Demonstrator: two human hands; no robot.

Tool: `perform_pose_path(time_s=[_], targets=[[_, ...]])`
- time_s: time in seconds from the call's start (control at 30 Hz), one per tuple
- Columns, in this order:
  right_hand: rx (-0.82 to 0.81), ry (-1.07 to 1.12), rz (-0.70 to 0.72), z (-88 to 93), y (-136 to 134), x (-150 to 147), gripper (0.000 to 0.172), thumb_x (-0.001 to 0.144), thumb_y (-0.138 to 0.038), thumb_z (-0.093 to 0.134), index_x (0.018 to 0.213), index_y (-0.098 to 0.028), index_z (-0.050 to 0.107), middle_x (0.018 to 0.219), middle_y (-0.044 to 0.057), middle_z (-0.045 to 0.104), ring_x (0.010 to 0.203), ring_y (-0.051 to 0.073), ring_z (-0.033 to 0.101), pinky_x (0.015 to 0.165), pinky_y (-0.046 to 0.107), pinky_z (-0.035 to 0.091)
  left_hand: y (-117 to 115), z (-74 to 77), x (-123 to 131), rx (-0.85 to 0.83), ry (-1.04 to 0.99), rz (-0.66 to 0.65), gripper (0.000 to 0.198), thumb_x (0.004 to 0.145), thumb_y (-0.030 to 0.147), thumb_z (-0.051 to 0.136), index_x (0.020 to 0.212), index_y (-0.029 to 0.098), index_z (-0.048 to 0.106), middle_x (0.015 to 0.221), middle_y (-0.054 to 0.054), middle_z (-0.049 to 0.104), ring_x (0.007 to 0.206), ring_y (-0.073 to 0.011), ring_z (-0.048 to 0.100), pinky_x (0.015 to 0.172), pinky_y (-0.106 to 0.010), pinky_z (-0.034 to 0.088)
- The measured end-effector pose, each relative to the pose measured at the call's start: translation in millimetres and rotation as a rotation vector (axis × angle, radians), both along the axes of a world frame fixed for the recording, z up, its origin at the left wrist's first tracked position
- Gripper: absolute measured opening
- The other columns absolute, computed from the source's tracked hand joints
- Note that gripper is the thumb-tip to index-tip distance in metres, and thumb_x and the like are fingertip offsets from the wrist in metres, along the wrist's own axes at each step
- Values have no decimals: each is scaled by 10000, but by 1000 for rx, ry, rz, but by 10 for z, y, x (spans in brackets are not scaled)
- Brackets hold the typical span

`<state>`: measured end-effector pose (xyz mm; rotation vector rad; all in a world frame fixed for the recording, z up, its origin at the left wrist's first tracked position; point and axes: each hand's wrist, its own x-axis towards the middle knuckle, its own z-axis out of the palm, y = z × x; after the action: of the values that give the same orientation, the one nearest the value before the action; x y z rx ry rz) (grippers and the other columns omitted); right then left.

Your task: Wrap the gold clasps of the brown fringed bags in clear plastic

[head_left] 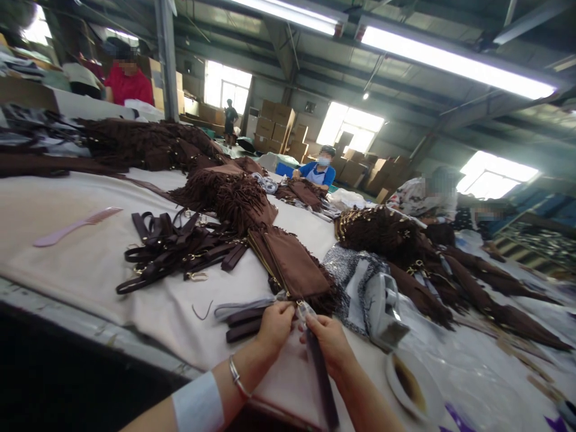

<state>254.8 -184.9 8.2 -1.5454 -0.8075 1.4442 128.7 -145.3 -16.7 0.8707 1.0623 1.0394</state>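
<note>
A dark brown strap [323, 384] hangs down from my right hand [332, 343], whose thumb and fingers are closed on its upper part. Clear plastic wrap and a gold clasp [300, 305] show at the strap's top end. My left hand [275, 324] is closed in a pinch just left of that clasp; what lies between its fingertips is hidden. Just beyond both hands lies a brown fringed pouch [297, 261] with a gold zipper, its near corner by the clasp. Folded dark straps [245, 324] lie beside my left hand.
Loose dark straps with gold hooks [175, 243] and a pink comb [76, 229] lie to the left. More brown fringed pieces [225, 195] are heaped beyond. At right are a tape dispenser [387, 309], a tape roll [407, 384] and plastic film. Co-workers sit across the table.
</note>
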Motion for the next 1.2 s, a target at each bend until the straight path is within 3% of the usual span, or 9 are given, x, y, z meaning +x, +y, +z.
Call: perform_pose_path(time_s=[0.27,0.43,0.57,0.67,0.73,0.87,1.03,1.13,1.2], targets=[[75,10,-9,14,28,-34,485,664,-595,720,771,-127,650,542,6,610,449,115,551,403,195,395,0,73,-19,59,87,-97,166,761,269,595,721,138,688,623,-42,638,485,-120,522,473,-226,363],[88,39,6,55,18,-93,482,672,-589,717,810,-133,638,542,-9,595,436,111,531,398,203,402,7,78,-62,155,337,1,166,772,202,577,615,172,623,571,-26,616,508,-139,525,544,-248,375],[46,95,59,98,-83,-118,516,622,-546,774,908,-149,610,657,10,650,452,125,569,410,232,451,59,109,-123,351,561,108,162,782,162,573,627,185,614,622,-27,626,606,-157,545,634,-266,357],[-1,134,82,49,-210,-120,496,615,-533,782,855,-148,581,640,28,656,451,141,578,413,257,471,90,122,-149,383,615,138,155,785,191,597,630,187,606,638,-24,620,625,-158,538,656,-265,360],[-32,139,80,-10,-289,-109,468,619,-536,773,770,-147,562,584,31,642,428,139,565,419,264,472,73,117,-142,304,537,157,166,775,223,628,618,188,589,587,-10,590,575,-147,522,626,-256,370],[-42,46,62,-68,-328,-67,425,634,-533,741,710,-144,588,552,38,640,416,152,560,451,291,478,-91,104,-74,-62,287,103,248,783,361,654,633,188,560,513,11,542,452,-134,493,486,-245,361],[164,-447,128,48,-213,-80,309,729,-452,644,616,-164,638,582,45,660,555,198,604,514,273,416,-273,175,59,-292,-6,-126,389,774,516,656,632,161,584,489,-3,532,421,-128,481,419,-245,352],[327,-702,155,138,-231,-123,218,759,-376,618,658,-188,668,687,65,707,678,215,632,595,274,406,-215,230,108,-320,-209,-29,310,760,417,714,667,144,600,573,-20,593,495,-121,533,491,-235,435],[414,-706,172,175,-270,-120,214,782,-381,608,693,-200,680,739,77,722,718,213,648,627,269,413,-142,257,92,-362,-333,15,251,811,341,671,688,139,588,612,-32,608,525,-117,558,533,-227,468]])
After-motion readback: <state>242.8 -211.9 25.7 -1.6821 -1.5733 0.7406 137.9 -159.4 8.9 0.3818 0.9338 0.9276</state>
